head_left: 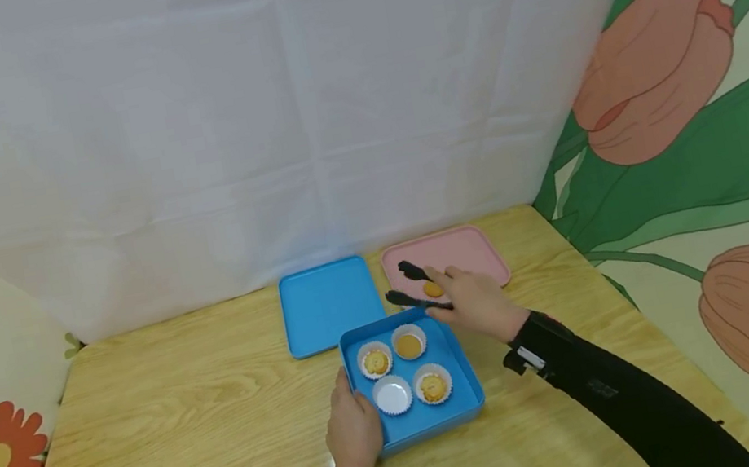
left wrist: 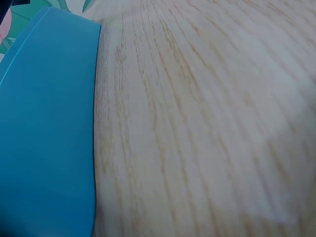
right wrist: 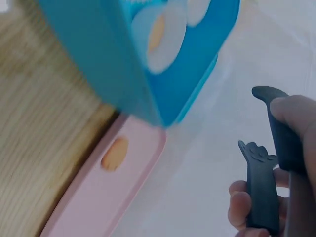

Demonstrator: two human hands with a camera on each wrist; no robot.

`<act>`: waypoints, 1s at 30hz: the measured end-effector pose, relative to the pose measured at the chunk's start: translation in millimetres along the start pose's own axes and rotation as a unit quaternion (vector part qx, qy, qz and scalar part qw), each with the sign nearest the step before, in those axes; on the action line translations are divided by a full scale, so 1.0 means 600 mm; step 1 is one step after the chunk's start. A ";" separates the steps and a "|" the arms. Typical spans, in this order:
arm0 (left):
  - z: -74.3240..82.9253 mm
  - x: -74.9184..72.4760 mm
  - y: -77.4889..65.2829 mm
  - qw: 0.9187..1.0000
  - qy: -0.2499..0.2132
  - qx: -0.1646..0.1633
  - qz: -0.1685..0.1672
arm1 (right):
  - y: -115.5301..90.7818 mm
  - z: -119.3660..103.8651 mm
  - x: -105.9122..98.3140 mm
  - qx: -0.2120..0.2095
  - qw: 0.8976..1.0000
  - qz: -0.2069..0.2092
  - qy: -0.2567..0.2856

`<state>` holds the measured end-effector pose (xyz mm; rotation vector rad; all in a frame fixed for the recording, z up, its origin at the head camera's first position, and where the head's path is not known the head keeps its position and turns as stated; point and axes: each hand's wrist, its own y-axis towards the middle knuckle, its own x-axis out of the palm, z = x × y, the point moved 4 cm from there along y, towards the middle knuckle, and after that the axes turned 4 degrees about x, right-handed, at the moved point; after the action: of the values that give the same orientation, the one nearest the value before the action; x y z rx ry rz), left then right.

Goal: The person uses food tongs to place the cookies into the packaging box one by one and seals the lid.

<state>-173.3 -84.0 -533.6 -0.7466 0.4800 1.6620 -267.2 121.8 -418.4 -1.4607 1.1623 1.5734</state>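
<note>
My left hand (head_left: 352, 427) rests along the left wall of a blue box (head_left: 463, 396); the left wrist view shows that wall but no fingers. Inside the box stand several white paper cups. Small round cookies lie in the back left cup (head_left: 375, 360), the back right cup (head_left: 410, 341) and the front right cup (head_left: 433, 385); the front left cup (head_left: 393, 396) shows a bare white bottom. With my right hand (head_left: 479, 303) I grip black tongs (right wrist: 261, 190), their tips spread apart. Beneath them, a cookie (right wrist: 115, 153) lies on a pink tray (head_left: 462, 245).
A flat blue lid or tray (head_left: 328, 303) lies behind the box, to the left of the pink tray. The wooden table (head_left: 192, 429) meets a white cloth (head_left: 179, 134) at the back. A wall with painted tulips (head_left: 659, 70) stands at the right.
</note>
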 end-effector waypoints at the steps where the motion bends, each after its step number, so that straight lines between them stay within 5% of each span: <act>1: 0.000 -0.001 0.000 1.000 0.000 0.000 0.000 | 0.003 0.010 0.000 0.013 1.000 0.003 0.004; 12: 0.001 -0.001 -0.001 1.000 -0.012 -0.015 -0.009 | 0.021 0.084 0.019 0.098 0.995 -0.021 0.030; 30: 0.005 -0.004 -0.003 1.000 -0.005 -0.011 -0.002 | 0.023 0.109 0.103 0.111 0.992 -0.063 0.011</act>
<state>-171.8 -83.2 -529.9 -0.7557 0.4534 1.6681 -312.7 171.9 -479.5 -1.3796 1.1924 1.3018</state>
